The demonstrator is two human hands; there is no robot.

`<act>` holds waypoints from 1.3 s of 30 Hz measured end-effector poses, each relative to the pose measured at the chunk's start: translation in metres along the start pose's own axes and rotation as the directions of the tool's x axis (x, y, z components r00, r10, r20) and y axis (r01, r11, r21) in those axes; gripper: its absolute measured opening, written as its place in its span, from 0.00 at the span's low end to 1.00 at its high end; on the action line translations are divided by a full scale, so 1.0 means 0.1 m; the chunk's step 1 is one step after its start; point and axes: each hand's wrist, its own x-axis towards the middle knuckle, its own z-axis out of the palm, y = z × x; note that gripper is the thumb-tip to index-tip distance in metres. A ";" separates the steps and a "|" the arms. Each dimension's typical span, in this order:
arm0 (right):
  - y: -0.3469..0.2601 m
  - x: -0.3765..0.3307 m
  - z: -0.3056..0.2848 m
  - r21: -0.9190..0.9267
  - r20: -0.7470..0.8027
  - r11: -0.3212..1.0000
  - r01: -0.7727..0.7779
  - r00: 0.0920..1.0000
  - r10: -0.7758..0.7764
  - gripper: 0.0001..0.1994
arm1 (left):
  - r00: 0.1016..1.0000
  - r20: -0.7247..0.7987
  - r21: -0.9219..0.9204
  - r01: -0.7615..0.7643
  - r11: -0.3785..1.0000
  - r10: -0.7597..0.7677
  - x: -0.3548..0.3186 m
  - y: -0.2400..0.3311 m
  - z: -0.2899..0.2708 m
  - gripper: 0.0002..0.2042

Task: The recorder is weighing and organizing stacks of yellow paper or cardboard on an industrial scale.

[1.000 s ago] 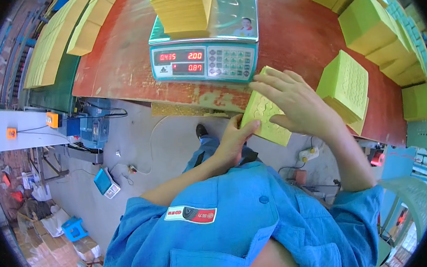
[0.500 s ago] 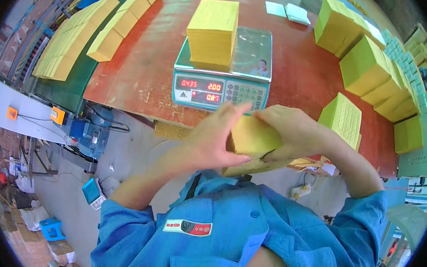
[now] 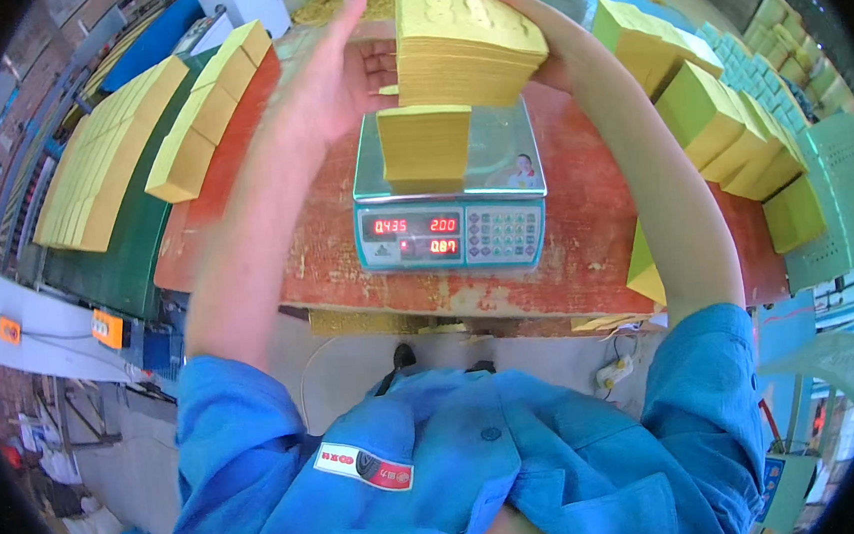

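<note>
A thick stack of yellow paper with rows of round embossed marks on its top is over the far part of the scale. My right hand grips its right side, thumb on top. Beside its left face my left hand is spread, thumb raised and fingertips near the paper; whether they touch it is unclear. A second yellow paper stack stands on the scale's plate, partly hidden under the held one. I cannot tell whether the two stacks touch. Red digits glow on the scale's display.
The scale stands on a worn red table. More yellow stacks line its right side. At left, yellow blocks lie in rows along a green belt. Another stack is partly behind my right forearm.
Both hands have gone from near my body forward over the scale, bringing a yellow paper stack with them. My left hand has opened away from its side. The view has shifted.
</note>
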 end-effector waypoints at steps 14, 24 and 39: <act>0.35 0.62 0.12 -0.369 -0.332 0.860 -0.352 0.914 0.232 0.33 | 0.964 -0.140 0.233 0.256 0.938 -0.228 0.52 -0.25 -0.58 0.32; 0.43 0.64 0.18 -0.422 -0.320 0.845 -0.328 0.926 0.200 0.34 | 0.964 -0.150 0.239 0.249 0.939 -0.217 0.43 -0.31 -0.61 0.31; 0.54 0.71 0.05 -0.578 -0.258 0.769 -0.273 0.955 0.146 0.40 | 0.976 -0.174 0.246 0.175 0.953 -0.135 0.57 -0.33 -1.08 0.34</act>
